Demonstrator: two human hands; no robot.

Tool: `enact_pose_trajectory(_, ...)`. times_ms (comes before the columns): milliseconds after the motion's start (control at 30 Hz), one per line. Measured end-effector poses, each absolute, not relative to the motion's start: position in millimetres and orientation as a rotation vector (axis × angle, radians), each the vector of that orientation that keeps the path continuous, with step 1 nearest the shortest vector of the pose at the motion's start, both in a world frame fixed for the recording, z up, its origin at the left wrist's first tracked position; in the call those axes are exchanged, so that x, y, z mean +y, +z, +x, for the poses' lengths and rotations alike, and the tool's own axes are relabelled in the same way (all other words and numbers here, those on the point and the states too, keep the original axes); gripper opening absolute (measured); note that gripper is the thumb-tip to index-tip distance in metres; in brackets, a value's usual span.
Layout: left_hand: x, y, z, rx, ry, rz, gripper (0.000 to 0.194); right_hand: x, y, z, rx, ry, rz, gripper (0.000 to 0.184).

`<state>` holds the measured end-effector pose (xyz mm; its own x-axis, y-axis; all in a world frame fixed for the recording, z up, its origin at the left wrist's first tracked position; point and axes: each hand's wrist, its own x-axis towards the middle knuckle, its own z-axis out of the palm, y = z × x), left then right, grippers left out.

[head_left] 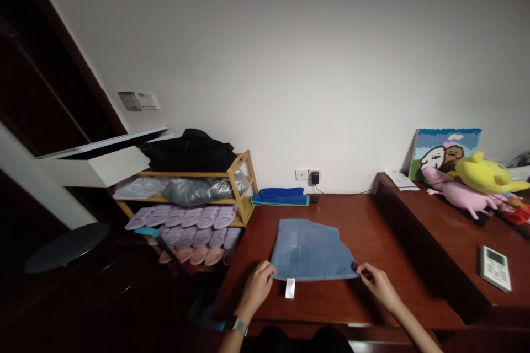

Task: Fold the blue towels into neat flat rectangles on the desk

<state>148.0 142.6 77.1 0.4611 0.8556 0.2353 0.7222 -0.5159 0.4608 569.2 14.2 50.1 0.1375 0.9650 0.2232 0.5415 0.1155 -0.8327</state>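
A folded blue-grey cloth item lies on the reddish-brown wooden table; it may be a garment, but its kind is unclear. From its near edge hangs a small white tag. My left hand, with a watch on the wrist, pinches the near left corner. At the near right corner, my right hand grips the fabric between thumb and fingers. The edge between both hands looks fairly straight.
Blue folded towels lie by the wall near a black plug. At left stands a wooden rack with several slippers and a black bag. On the right-hand raised surface are plush toys and a white calculator-like device.
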Motion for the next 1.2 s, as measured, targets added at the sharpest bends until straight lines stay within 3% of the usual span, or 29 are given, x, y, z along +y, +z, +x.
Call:
enact_pose_trajectory(167,112.7,26.0,140.3,1.475,0.472,2.369,0.03,-15.7,-3.6,553.4,-1.612,0.627,-1.646,0.022)
enact_pose_trajectory(533,95.4,7.2,120.9,1.528,0.64,2.45,0.025,-45.5,-7.0,527.1,-1.744,0.477,-1.74,0.023)
enact_pose_trajectory(833,90.4,-23.7,112.4,1.489,0.866,2.385,0.026,-13.8,-25.1,497.9,-1.599,0.264,-2.085,0.063)
enact_pose_trajectory(1067,89.3,-21.1,104.8,1.527,0.881,2.382,0.025,-1.4,-35.0,477.4,-1.745,0.197,-2.284,0.066)
enact_pose_trajectory(1200,85.3,0.4,153.5,1.573,0.974,2.453,0.028,-2.1,-41.6,478.2,-1.738,0.168,-2.277,0.066)
